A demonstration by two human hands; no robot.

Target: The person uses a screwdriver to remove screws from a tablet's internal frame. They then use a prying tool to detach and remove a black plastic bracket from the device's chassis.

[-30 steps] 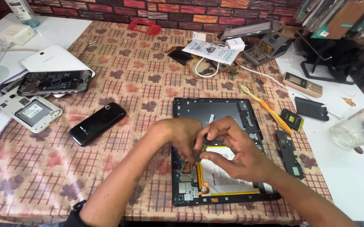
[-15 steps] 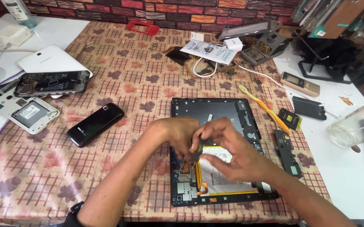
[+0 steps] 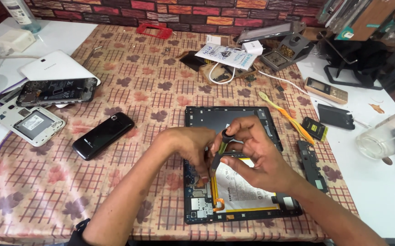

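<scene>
An opened black tablet (image 3: 234, 119) lies on the patterned cloth, its white battery (image 3: 238, 189) and circuit board exposed. My right hand (image 3: 256, 152) pinches a small screwdriver (image 3: 220, 152) with a black cap and green shaft, tip pointing down at the tablet's left inner edge. My left hand (image 3: 188, 148) rests on that left edge, fingertips pressing the board beside the screwdriver tip. The screw itself is hidden by my fingers.
A black phone (image 3: 104, 135) lies left of the tablet. Opened phones (image 3: 54, 91) and a white back cover (image 3: 28, 123) sit far left. A yellow pry tool (image 3: 286, 116), a black frame strip (image 3: 311, 164), a small keypad phone (image 3: 326, 89) and a clear jar (image 3: 386, 134) are at right.
Both hands stay over the tablet's left side. The right hand has raised slightly, and the screwdriver now stands clearly between its fingers.
</scene>
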